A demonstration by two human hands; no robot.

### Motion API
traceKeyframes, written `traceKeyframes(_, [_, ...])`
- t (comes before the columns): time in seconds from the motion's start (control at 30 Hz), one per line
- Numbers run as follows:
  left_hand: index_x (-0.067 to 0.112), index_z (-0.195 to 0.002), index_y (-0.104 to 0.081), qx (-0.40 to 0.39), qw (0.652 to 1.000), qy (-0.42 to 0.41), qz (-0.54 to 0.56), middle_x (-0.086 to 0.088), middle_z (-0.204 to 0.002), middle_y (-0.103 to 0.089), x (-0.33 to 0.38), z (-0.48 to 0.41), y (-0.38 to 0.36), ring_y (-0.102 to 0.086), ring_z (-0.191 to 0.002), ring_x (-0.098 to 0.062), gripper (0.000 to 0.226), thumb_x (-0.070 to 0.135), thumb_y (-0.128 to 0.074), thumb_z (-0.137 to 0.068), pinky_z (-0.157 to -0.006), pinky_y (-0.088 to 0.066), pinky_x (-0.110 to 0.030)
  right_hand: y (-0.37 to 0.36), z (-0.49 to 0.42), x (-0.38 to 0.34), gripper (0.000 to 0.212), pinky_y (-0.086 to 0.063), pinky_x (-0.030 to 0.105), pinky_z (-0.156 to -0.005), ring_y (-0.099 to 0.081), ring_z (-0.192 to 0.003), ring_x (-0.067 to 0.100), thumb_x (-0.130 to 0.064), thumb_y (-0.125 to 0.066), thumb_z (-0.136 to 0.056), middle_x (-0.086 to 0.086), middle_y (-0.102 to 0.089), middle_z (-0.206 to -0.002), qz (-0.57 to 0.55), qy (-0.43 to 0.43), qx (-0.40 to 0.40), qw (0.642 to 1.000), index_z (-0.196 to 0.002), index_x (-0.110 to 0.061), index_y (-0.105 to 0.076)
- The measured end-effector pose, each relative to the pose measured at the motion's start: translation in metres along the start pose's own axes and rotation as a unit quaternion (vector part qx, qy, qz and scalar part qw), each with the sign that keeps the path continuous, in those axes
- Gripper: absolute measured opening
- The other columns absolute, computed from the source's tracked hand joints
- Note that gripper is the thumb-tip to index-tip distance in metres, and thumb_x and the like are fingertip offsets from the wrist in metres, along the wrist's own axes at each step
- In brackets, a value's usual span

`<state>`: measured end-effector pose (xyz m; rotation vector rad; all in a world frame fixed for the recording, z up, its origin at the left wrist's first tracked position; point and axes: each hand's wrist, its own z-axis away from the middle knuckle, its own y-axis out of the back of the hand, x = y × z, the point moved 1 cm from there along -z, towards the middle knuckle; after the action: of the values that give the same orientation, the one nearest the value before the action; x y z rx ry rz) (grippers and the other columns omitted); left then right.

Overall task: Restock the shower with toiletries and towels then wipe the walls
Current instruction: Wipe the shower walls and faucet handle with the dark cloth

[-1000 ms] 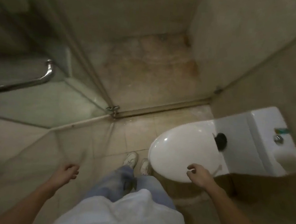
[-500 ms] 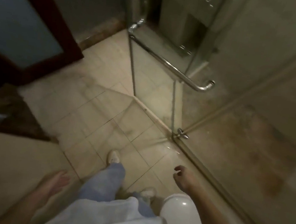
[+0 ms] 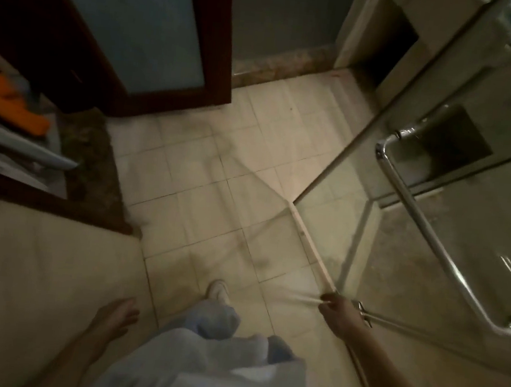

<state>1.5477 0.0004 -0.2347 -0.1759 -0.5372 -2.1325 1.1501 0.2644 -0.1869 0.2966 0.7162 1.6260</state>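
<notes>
While the person stands on the tiled floor, an orange thing lies at the far left edge, and just below it some grey bars run to the right; both are too blurred to say what they are. Next to them, on the far side, stands a dark red wooden door with a frosted pane in it. Nearer on the left is a plain beige wall. The left hand hangs just beside this wall, low in the view; its fingers are almost straight and relaxed, and they hold nothing. In the middle, one light shoe is on the tiles, and nearer than it is a leg in pale blue jeans. To the right of the leg is the right hand, close to the bottom corner of the glass door, where a small metal fitting sits. This hand is blurred, so whether its fingers are bent or straight, and whether they touch the glass, cannot be told. The shower fills the right side of the scene, behind the glass. A chrome handle bar runs slantwise across the door from far to near. Through the glass a dark recess shows in the far wall.
</notes>
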Motion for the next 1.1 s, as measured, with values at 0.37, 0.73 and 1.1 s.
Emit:
traceKeyframes(0.37, [0.014,-0.112,-0.064,-0.026,0.994,-0.106,-0.016,-0.015,-0.118,-0.066,0.257,-0.054,0.007,-0.063,-0.110,-0.030,0.013,0.017,-0.055,-0.103,-0.077,-0.050,-0.027,0.005,-0.053,-0.104,0.029,-0.042,0.022,-0.092,-0.058,-0.120,0.018,-0.028,-0.054,-0.099,0.003,-0.065,-0.122,0.062,-0.050,-0.091,0.993,-0.128,-0.025,-0.060])
traceKeyframes(0.73, [0.007,-0.123,-0.059,0.044,0.998,-0.050,-0.019,-0.015,-0.116,-0.064,0.401,-0.101,0.025,-0.059,-0.099,-0.028,0.022,0.016,-0.049,-0.106,-0.074,-0.044,-0.027,0.105,-0.230,-0.299,0.031,-0.050,0.025,-0.078,-0.066,-0.091,0.020,-0.022,-0.062,-0.096,0.012,-0.071,-0.117,-0.020,0.014,-0.128,0.991,-0.125,-0.010,-0.065])
traceKeyframes(1.1, [0.001,-0.117,-0.062,0.018,0.990,-0.013,-0.142,-0.017,-0.094,-0.064,0.591,-0.191,0.002,-0.059,-0.086,-0.031,0.019,0.011,-0.057,-0.101,-0.079,-0.044,-0.036,0.294,-0.349,-0.483,0.033,-0.049,0.032,-0.095,-0.063,-0.112,0.020,-0.028,-0.055,-0.096,0.003,-0.068,-0.124,-0.149,0.095,-0.015,0.984,-0.127,-0.020,-0.063])
